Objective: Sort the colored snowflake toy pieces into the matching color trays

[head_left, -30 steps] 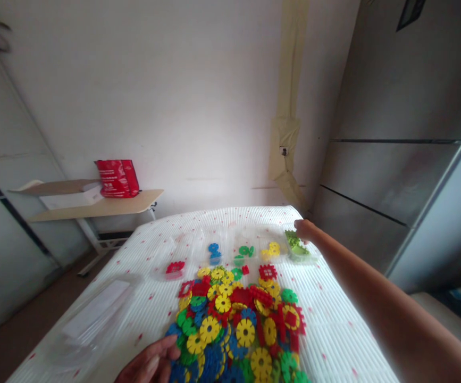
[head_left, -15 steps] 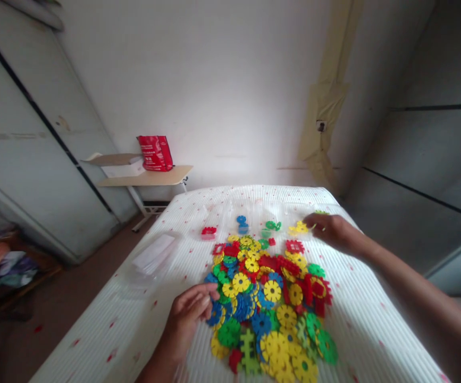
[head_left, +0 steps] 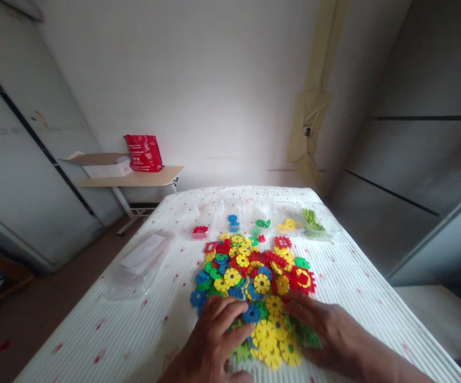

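Note:
A heap of flat plastic interlocking pieces in several colours lies on the white ribbed cover. My left hand rests on the heap's near left side with its fingers apart, touching a blue notched disc. My right hand lies against the near right side, fingers stretched over green pieces that it partly hides. Between the two hands are yellow notched discs. Red square pieces show farther up the heap. No piece is visibly held in either hand.
Behind the heap stands a row of clear plastic trays holding red pieces, blue pieces, green pieces, yellow pieces and light green pieces. A clear bag with white sheets lies left. A red bag stands on a side table.
My right hand has come back from the far right tray to the heap; light green pieces now show in that tray. My left hand has moved right and nearer, onto the heap. The view has shifted.

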Demonstrator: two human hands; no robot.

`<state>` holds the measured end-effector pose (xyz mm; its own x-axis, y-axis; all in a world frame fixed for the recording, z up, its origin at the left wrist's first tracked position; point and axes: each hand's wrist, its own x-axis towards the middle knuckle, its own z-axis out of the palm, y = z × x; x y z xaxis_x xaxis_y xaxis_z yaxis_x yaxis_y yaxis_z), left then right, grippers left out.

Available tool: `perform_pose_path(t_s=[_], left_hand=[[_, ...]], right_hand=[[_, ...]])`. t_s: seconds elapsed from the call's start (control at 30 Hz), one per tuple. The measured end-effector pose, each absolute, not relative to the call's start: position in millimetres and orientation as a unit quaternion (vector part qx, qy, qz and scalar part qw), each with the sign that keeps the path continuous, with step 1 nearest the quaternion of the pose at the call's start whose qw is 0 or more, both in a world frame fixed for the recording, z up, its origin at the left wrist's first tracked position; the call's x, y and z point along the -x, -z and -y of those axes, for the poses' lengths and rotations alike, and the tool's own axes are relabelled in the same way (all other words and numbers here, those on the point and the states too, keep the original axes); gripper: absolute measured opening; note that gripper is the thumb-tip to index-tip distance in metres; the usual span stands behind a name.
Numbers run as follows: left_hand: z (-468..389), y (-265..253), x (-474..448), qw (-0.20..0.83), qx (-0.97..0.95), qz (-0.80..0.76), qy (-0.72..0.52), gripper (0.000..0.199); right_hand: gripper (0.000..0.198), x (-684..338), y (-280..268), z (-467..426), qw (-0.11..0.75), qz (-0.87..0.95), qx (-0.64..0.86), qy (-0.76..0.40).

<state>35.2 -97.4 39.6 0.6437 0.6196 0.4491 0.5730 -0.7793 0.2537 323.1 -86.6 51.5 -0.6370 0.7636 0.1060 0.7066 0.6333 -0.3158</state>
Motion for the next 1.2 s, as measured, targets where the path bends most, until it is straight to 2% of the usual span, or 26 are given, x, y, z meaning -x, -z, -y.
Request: perform_pose_path(t_s=[0.17,0.33,0.47,0.77,1.07,1.2], left_hand=[[94.8,-42.4,-44.3,0.022,-0.897,-0.348,-0.272,0.030],[91.3,-32.2,-40.9,0.013,-0.885,-0.368,-0.285,0.024],[89.3,-21.0,-35.3,0.005,-0.885,-0.368,-0.284,0.026],[79.2,-12.1,-27.4,-0.041,-0.828,-0.417,-0.372,0.033],[75.4,-7.7,-23.3,-0.055,-0.805,-0.465,-0.365,0.037],[77.7,-7.4,-23.6,-0.046,-0.822,-0.454,-0.341,0.034]], right_hand=[[0.056,-315.8,-39.1,76.5,0.131,0.890,0.431,-0.067],[0.054,-320.9,-44.3,65.6,0.110,0.873,0.474,-0.022],[0.052,-331.7,-40.3,62.3,0.114,0.856,0.503,0.025],[0.045,-346.4,-29.2,56.5,0.128,0.809,0.564,0.106],[0.043,-346.8,-34.4,54.5,0.146,0.779,0.597,0.122],[0.030,-345.1,-41.2,56.9,0.163,0.806,0.558,0.108]])
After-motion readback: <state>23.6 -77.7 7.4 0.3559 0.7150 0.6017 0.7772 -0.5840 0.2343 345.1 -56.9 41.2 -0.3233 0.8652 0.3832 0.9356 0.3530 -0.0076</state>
